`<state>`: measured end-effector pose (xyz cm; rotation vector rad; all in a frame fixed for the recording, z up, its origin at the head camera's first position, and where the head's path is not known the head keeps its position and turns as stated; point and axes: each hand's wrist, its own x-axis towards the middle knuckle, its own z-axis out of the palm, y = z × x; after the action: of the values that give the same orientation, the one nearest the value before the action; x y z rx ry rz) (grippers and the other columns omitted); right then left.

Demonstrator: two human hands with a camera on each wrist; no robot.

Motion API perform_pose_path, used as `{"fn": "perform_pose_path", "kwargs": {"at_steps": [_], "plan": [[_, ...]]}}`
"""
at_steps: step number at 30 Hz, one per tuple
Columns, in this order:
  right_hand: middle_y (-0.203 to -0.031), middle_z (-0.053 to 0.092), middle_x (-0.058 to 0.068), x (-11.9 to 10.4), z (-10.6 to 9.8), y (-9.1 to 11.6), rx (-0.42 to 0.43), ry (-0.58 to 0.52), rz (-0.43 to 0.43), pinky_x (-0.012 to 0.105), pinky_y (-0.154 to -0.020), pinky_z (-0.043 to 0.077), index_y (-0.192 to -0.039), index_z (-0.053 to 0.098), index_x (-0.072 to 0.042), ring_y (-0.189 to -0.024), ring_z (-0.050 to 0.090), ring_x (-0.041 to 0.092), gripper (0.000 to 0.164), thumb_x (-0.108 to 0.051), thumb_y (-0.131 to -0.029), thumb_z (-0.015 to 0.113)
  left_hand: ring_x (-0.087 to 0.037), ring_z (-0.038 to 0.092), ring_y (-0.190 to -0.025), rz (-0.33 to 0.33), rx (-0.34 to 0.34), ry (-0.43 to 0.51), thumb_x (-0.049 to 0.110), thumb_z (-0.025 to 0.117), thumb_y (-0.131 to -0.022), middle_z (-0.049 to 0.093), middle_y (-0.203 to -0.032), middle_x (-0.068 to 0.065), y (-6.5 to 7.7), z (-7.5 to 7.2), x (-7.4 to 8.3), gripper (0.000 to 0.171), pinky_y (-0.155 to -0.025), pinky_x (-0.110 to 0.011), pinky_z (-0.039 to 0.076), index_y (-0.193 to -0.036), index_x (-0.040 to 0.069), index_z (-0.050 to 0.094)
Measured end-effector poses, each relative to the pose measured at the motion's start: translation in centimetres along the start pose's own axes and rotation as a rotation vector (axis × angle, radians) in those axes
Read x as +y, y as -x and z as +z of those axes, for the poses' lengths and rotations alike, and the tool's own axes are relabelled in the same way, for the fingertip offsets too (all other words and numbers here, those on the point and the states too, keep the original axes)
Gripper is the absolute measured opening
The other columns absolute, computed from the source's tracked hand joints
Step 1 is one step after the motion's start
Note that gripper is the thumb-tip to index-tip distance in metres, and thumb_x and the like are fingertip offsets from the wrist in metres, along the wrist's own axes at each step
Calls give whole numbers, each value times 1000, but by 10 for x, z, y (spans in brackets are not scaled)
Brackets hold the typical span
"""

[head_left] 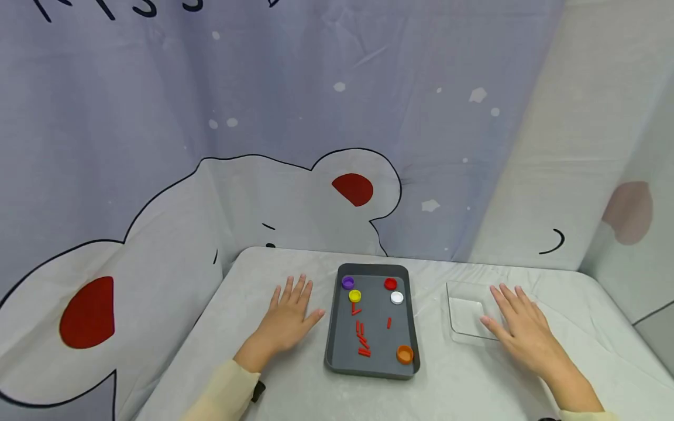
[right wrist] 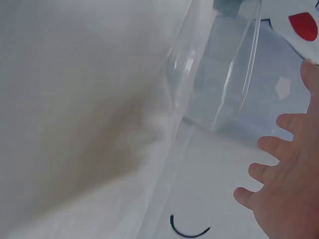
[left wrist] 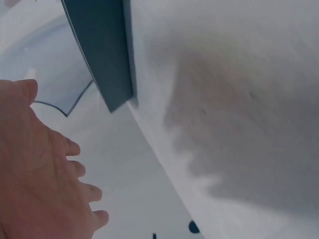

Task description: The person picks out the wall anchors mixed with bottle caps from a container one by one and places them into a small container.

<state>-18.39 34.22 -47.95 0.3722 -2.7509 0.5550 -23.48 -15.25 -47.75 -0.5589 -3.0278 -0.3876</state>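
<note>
My left hand (head_left: 286, 318) hovers palm down, fingers spread, just left of a grey tray (head_left: 379, 333); nothing is in it. The tray's dark side (left wrist: 102, 50) shows beyond that hand in the left wrist view. On the right, my right hand (head_left: 526, 333) is spread over the right edge of a clear plastic box (head_left: 466, 316), also holding nothing. In the tray lie small round cap-like pieces: purple (head_left: 348, 283), yellow (head_left: 355, 296), red (head_left: 390, 284), white (head_left: 397, 298) and a larger orange ring-shaped one (head_left: 405, 354). Several short red sticks (head_left: 363, 341) lie scattered, mostly left of centre.
A white cloth (head_left: 295, 386) covers the table under the tray and box. Behind the table hangs a printed curtain (head_left: 284, 199) with cartoon bear shapes. One red stick (head_left: 389, 323) lies apart on the tray's right half.
</note>
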Motion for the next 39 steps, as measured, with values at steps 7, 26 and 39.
{"fn": "perform_pose_path", "kwargs": {"at_steps": [7,26,39], "plan": [[-159,32,27,-23,9,-13,-6,-50,-24,63,-119,7,-159,32,-6,-152,14,44,70,-40,-103,57,-36,-2,-156,35,-17,-6,67,28,-103,7,-170,-11,-2,4,15,84,-122,-60,4,-162,8,21],[-151,43,24,-71,44,-40,-6,-147,-104,65,-109,30,-153,42,-3,-141,33,44,65,-36,-101,63,-37,-1,-156,59,-17,35,64,35,-103,7,-170,-12,1,17,36,83,-122,-61,3,-162,7,22],[-137,53,14,-96,66,-52,-41,-236,-98,55,-101,45,-150,49,-6,-126,49,31,61,-39,-101,63,-40,2,-155,60,-64,23,65,39,-102,10,-170,-13,7,26,48,85,-121,-62,7,-162,7,22]]}}
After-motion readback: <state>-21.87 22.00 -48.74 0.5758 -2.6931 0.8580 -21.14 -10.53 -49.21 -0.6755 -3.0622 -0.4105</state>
